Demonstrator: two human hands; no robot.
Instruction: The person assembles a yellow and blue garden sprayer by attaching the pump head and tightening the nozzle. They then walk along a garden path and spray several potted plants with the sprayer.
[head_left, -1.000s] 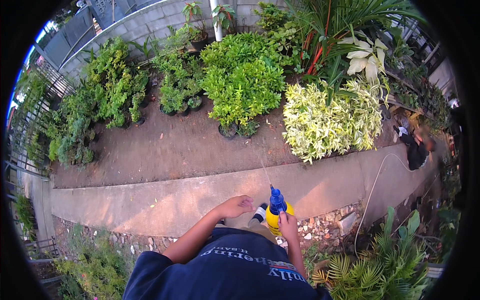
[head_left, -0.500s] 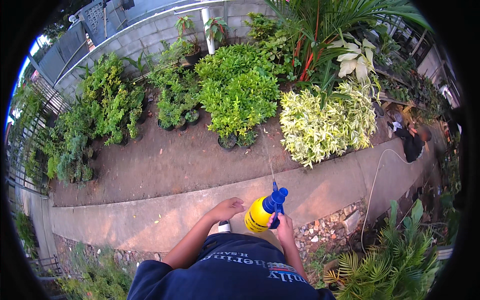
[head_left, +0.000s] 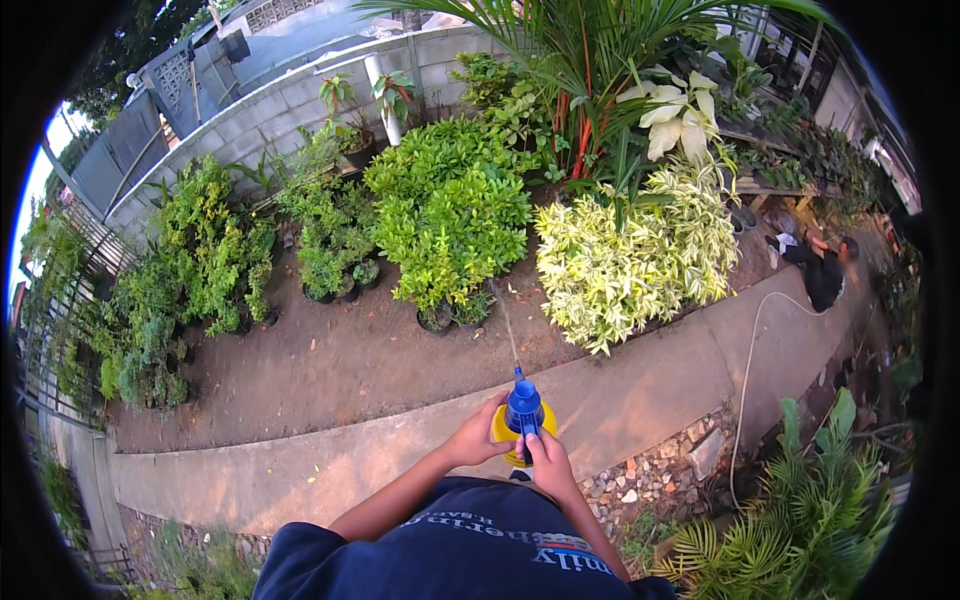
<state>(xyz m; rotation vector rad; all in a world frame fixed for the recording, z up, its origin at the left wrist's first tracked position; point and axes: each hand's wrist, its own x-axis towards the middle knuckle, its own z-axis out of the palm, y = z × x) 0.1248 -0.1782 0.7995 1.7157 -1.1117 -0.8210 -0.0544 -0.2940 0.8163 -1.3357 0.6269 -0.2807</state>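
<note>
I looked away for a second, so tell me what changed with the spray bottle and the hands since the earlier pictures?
The yellow spray bottle was raised and levelled toward the potted green plants, and a thin jet now leaves its blue nozzle. The left hand moved onto the bottle's side; the right hand kept its grip. The concrete path and the plants stayed put.

It was an outdoor garden or plant nursery: rows of potted shrubs (head_left: 450, 230) stood on bare soil (head_left: 330, 370) beside a concrete path (head_left: 640, 400), backed by a block wall (head_left: 300, 95), with a hose (head_left: 745, 390) lying across the path.
</note>
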